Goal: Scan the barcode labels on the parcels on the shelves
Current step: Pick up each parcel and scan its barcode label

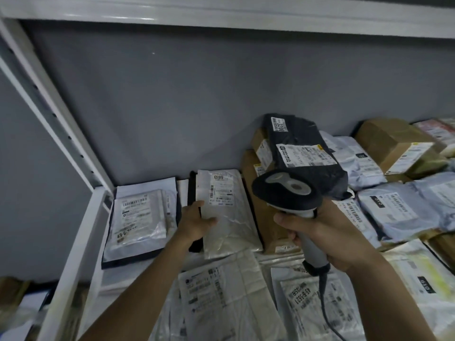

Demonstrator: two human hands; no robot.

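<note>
Right hand (pixel 327 232), lower right of frame, fingers wrapped round handle of barcode scanner (pixel 293 200), head aimed toward frame centre. Left hand (pixel 194 222), centre, thumb and fingers pinching left edge of white mailer (pixel 229 217) lying on shelf (pixel 73 254); its label (pixel 220 190) faces up. Black parcel (pixel 302 148) atop brown boxes behind scanner. Scanner cord cut off at bottom edge; label print blurred.

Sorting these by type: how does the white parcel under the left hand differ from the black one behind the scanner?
The white parcel lies flat on the shelf; the black parcel sits tilted atop brown boxes. The left hand grips the white one; nothing holds the black one. Both carry printed labels.
</note>
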